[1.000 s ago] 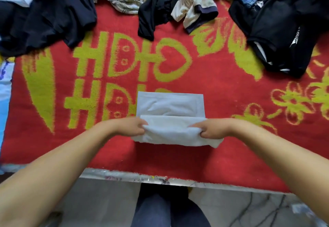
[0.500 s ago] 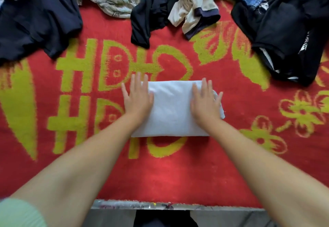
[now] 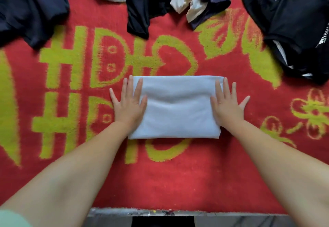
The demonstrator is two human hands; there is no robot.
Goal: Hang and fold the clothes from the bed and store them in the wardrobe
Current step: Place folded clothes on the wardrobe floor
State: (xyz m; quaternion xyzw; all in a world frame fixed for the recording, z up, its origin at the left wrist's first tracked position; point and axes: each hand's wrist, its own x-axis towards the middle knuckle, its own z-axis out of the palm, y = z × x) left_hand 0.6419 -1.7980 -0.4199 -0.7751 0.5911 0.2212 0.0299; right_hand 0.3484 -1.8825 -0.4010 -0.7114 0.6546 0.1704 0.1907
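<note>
Hands: my left hand (image 3: 128,104) and right hand (image 3: 228,105) have slid outward since half a second ago, now at the ends of the white folded garment (image 3: 176,107).
Pose: both flat, fingers straight and spread, pressing its side edges, gripping nothing.
Garment: mid red blanket (image 3: 178,178), near side of the unfolded clothes (image 3: 140,4).
Cut off: clothes pile runs past the frame top; pieces hard to separate.

White garment (image 3: 178,107), folded into a flat rectangle, lies on the red bedcover (image 3: 178,182).
</note>
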